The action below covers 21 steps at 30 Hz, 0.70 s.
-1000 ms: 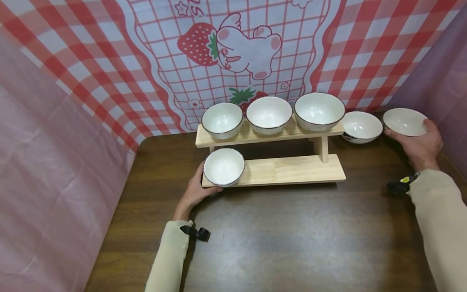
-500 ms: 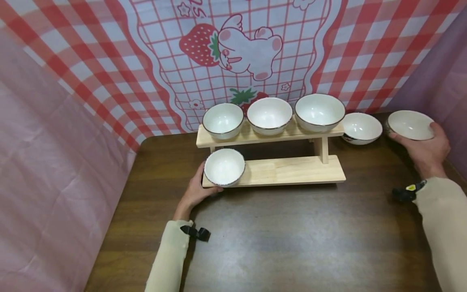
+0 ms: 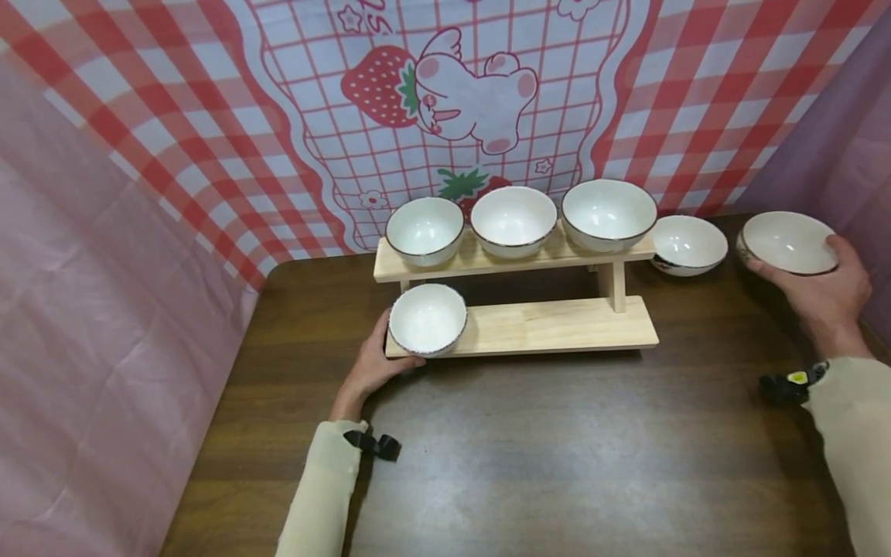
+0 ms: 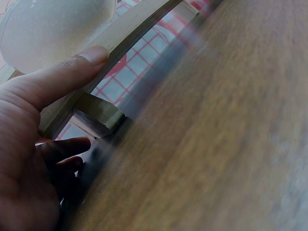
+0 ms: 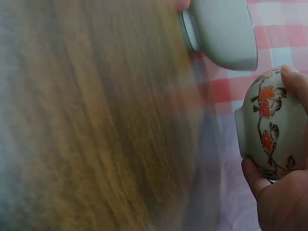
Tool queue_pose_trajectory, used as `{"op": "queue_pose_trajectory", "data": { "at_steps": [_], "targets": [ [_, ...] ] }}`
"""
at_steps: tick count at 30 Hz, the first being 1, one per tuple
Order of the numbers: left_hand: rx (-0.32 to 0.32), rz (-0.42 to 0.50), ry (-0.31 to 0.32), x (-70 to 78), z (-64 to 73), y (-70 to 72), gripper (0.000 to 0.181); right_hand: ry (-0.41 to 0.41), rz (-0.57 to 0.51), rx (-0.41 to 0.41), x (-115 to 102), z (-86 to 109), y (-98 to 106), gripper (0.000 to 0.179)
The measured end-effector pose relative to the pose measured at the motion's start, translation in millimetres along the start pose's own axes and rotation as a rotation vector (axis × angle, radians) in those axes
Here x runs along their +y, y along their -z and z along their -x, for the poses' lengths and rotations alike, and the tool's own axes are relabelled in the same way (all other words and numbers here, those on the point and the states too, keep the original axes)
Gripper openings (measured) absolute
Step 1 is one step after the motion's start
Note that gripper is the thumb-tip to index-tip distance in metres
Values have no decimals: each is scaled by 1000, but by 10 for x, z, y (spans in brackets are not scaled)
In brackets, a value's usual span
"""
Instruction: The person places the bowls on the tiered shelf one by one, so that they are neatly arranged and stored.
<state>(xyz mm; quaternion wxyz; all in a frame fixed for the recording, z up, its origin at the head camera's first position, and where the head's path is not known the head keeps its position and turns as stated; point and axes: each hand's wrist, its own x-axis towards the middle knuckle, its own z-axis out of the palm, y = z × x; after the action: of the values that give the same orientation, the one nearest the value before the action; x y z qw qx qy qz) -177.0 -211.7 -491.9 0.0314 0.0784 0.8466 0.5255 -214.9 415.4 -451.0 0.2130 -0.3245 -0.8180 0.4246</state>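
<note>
My left hand (image 3: pixel 372 363) grips the left end of the two-tier wooden stand (image 3: pixel 557 325), its thumb (image 4: pixel 72 72) along the lower board's front edge. Just above that thumb, a white bowl (image 3: pixel 428 319) sits on the lower board. At the far right, my right hand (image 3: pixel 828 294) holds another white bowl (image 3: pixel 786 241) by its sides, thumb and fingers on opposite sides. The right wrist view shows orange and brown painted decoration on this bowl (image 5: pixel 269 125), which is tipped slightly. To its left, a smaller-looking bowl (image 3: pixel 689 244) stands on the table beside the stand.
Three dark-rimmed white bowls line the top board: left (image 3: pixel 425 228), middle (image 3: pixel 513 220) and right (image 3: pixel 609 213). A red-checked cloth (image 3: pixel 668 100) hangs behind the brown table (image 3: pixel 529 456). Pink cloths hang at the left (image 3: pixel 104 309) and right (image 3: pixel 849 155).
My right hand has moved right and slightly toward me with its bowl, widening the gap to the bowl beside the stand. My left hand and the stand have stayed put.
</note>
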Motion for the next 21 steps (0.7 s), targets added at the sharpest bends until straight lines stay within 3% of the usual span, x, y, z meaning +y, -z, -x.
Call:
{"op": "queue_pose_trajectory", "data": {
  "at_steps": [9, 21],
  "targets": [
    [-3, 6, 7, 6, 2, 3, 106, 41, -5, 19, -65, 143, 57, 88],
    [-5, 8, -18, 7, -2, -1, 105, 53, 53, -51, -226, 366, 110, 92]
  ]
}}
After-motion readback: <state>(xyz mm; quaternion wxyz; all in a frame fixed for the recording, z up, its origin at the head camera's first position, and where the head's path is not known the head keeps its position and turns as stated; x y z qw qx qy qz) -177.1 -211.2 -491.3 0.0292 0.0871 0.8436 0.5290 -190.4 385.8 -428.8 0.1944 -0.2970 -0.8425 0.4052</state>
